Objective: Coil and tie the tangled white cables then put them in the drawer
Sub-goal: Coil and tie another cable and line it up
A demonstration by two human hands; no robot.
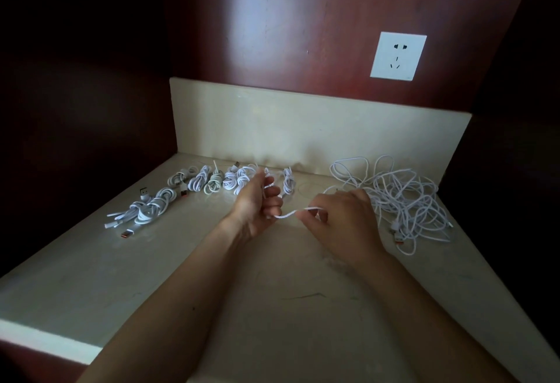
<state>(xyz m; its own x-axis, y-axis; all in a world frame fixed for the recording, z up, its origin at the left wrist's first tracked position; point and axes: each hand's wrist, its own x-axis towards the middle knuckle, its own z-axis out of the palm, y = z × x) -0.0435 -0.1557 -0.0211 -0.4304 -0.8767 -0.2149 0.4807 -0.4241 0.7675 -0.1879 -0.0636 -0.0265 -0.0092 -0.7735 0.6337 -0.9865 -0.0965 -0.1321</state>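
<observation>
Tied coils point(212, 182) lie far left. Left hand point(257, 204) curls round the cable point(291, 213), which spans to the right hand point(342, 216), pinching it. Best wind even loops, drawing slack gently from the tangled pile point(403, 201), right.

l hand point(257, 201) grips, r hand point(339, 216) pinches cable point(290, 215).
</observation>
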